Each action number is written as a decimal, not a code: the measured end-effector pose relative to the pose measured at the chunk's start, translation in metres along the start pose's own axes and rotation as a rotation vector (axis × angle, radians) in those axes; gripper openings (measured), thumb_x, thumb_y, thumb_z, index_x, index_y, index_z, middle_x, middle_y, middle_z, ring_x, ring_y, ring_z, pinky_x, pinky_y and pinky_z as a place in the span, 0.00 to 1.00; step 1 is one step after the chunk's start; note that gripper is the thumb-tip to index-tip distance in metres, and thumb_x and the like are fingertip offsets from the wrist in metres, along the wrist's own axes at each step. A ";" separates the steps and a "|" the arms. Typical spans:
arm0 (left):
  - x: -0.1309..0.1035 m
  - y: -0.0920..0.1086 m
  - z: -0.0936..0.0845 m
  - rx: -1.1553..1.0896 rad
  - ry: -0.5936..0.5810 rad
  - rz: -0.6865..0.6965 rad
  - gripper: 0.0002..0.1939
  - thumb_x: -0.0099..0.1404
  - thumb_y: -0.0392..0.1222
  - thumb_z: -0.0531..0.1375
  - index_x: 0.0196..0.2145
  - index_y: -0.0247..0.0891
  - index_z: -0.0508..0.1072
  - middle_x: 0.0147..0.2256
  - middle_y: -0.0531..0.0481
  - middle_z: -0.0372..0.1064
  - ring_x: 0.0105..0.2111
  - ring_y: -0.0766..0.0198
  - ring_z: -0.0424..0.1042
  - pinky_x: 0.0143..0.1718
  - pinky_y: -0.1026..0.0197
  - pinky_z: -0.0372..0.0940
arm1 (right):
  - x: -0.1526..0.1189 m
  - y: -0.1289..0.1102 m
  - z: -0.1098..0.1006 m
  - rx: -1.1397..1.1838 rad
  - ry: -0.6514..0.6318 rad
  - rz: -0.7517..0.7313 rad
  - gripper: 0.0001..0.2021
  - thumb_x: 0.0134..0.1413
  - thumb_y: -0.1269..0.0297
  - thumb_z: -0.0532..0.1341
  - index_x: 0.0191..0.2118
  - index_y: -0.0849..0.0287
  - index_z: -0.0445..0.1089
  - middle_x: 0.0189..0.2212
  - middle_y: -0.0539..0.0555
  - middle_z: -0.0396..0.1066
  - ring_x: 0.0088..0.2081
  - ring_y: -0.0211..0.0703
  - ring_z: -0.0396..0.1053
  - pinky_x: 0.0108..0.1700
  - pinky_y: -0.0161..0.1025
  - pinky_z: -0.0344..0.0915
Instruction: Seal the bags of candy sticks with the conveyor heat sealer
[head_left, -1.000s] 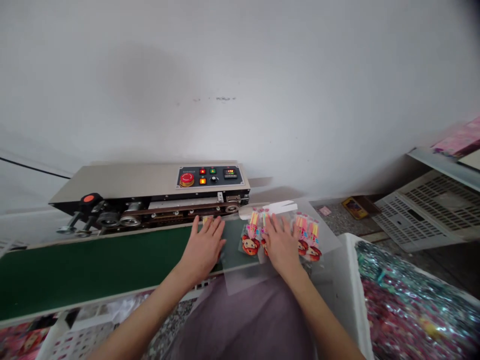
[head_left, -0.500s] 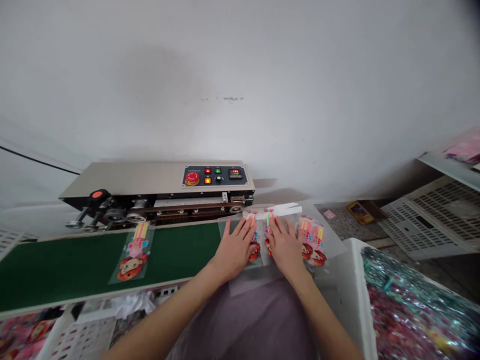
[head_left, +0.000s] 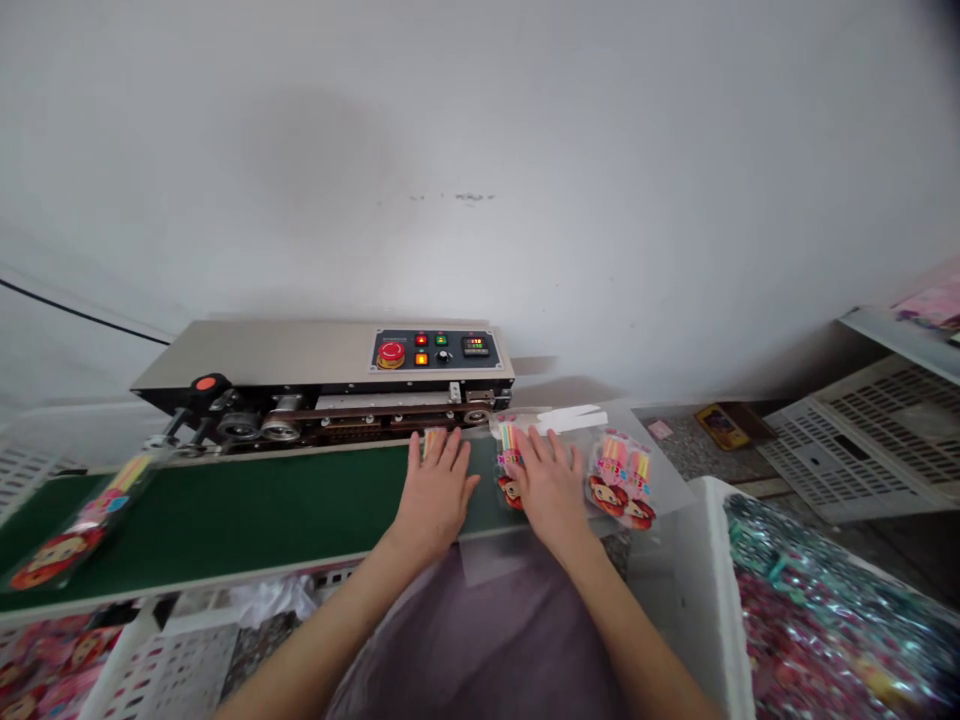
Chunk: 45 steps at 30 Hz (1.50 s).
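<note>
Faces a green belt point(head_left: 262, 510) at 8 o'clock and a beige machine point(head_left: 285, 350) at 9. Lays the left hand point(head_left: 435, 490) over one packet point(head_left: 431, 440) at 7 and the right hand point(head_left: 553, 490) over a second packet point(head_left: 508, 438) at 5, both open; has overlapping packets point(head_left: 621, 485) at 4, a lone packet point(head_left: 86, 525) on the belt at 8.

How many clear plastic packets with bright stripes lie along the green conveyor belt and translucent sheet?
5: one packet on the belt, far left; one under the left hand; one under the right hand; two overlapping, right of it. Others may be hidden.
</note>
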<state>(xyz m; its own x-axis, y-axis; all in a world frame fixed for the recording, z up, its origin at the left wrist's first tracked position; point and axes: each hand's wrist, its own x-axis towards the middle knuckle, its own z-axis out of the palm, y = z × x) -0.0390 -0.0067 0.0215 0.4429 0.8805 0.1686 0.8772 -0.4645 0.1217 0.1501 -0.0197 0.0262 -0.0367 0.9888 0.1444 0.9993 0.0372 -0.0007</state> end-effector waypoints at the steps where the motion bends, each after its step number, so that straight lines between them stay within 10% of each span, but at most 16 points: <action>1: 0.005 0.006 -0.001 -0.021 0.001 0.030 0.24 0.76 0.46 0.45 0.62 0.36 0.67 0.66 0.40 0.59 0.67 0.47 0.56 0.67 0.32 0.44 | -0.002 0.008 -0.001 -0.016 0.026 0.021 0.24 0.70 0.59 0.47 0.66 0.55 0.61 0.67 0.59 0.60 0.66 0.60 0.54 0.64 0.63 0.46; 10: 0.035 0.044 0.033 -0.074 -0.016 0.217 0.29 0.76 0.53 0.46 0.68 0.38 0.58 0.70 0.40 0.48 0.70 0.49 0.46 0.66 0.32 0.46 | -0.019 0.083 0.014 -0.204 0.027 0.367 0.25 0.70 0.56 0.47 0.65 0.61 0.64 0.67 0.65 0.58 0.65 0.66 0.55 0.60 0.61 0.54; 21: 0.002 -0.008 0.020 0.005 -0.010 0.121 0.27 0.76 0.51 0.45 0.66 0.37 0.61 0.69 0.40 0.50 0.69 0.48 0.50 0.66 0.32 0.45 | -0.005 -0.005 0.015 0.001 -0.009 -0.012 0.24 0.70 0.55 0.48 0.67 0.52 0.59 0.69 0.58 0.53 0.68 0.61 0.50 0.64 0.66 0.49; 26: -0.003 -0.010 -0.004 -0.002 -0.014 0.037 0.23 0.76 0.44 0.46 0.62 0.35 0.67 0.66 0.39 0.59 0.67 0.46 0.56 0.67 0.32 0.43 | -0.008 0.024 0.008 -0.032 0.060 0.100 0.24 0.71 0.57 0.45 0.67 0.55 0.60 0.68 0.58 0.56 0.68 0.60 0.50 0.65 0.63 0.47; 33: 0.039 0.055 0.015 -0.129 -0.027 0.293 0.27 0.77 0.49 0.44 0.67 0.34 0.59 0.69 0.39 0.52 0.69 0.49 0.50 0.67 0.35 0.48 | -0.022 0.076 0.025 -0.089 0.081 0.281 0.26 0.70 0.59 0.41 0.65 0.61 0.63 0.64 0.62 0.63 0.64 0.58 0.57 0.63 0.57 0.53; 45: 0.002 0.003 0.027 0.011 -0.005 0.142 0.27 0.76 0.49 0.45 0.68 0.37 0.58 0.70 0.41 0.47 0.70 0.50 0.46 0.67 0.35 0.46 | -0.005 0.000 0.020 0.082 -0.027 -0.001 0.24 0.71 0.59 0.46 0.69 0.51 0.56 0.69 0.54 0.54 0.68 0.61 0.50 0.64 0.65 0.49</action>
<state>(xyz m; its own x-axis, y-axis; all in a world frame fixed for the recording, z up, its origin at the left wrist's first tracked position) -0.0307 -0.0039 -0.0045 0.5634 0.8067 0.1784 0.8078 -0.5832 0.0858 0.1502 -0.0221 0.0053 -0.0395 0.9923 0.1178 0.9954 0.0493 -0.0820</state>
